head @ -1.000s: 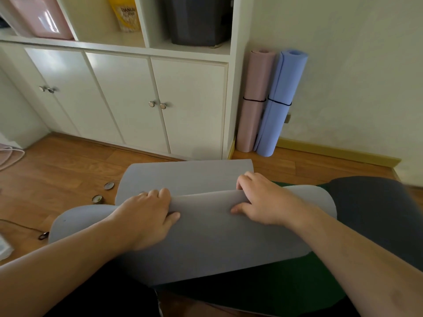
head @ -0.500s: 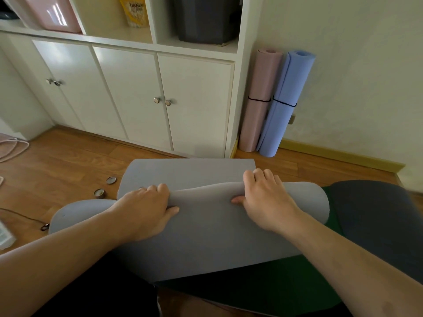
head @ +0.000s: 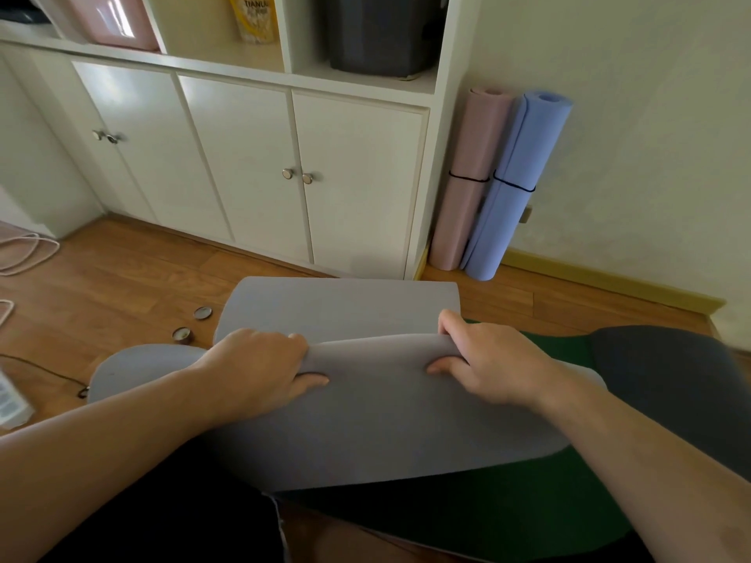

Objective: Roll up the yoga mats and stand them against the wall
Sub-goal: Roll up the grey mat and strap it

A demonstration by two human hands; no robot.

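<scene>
Both hands have crept forward with the roll since 1 s ago; less flat mat lies ahead of the fold now, and the head camera has swung slightly left and closer to the cabinet.

Left hand (head: 260, 367) grasps the grey mat (head: 378, 420) at the fold, fingers curled over the top, thumb pressed on the near face; right hand (head: 483, 359) grips the same fold toward 3 o'clock, fingers over, thumb under; mat sits centre frame on the floor, its flat tail (head: 341, 306) running out toward 12 o'clock.

Risks, as judgement: roll looks loose and wide, not a tight core, so it could spring open once let go; hands sit near the middle, so the ends may telescope or skew; 2 small round lids (head: 193, 325) at 10 o'clock lie just beside the mat edge and could get caught in it; green mat (head: 508, 501) underneath may drag along.

Surface: wooden plank floor (head: 122, 278); white cabinet (head: 252, 164) at 12 o'clock; pink rolled mat (head: 467, 184) and blue rolled mat (head: 512, 188) already stand banded against the wall (head: 650, 136) at 1 o'clock; cables (head: 24, 253) at 9 o'clock.
</scene>
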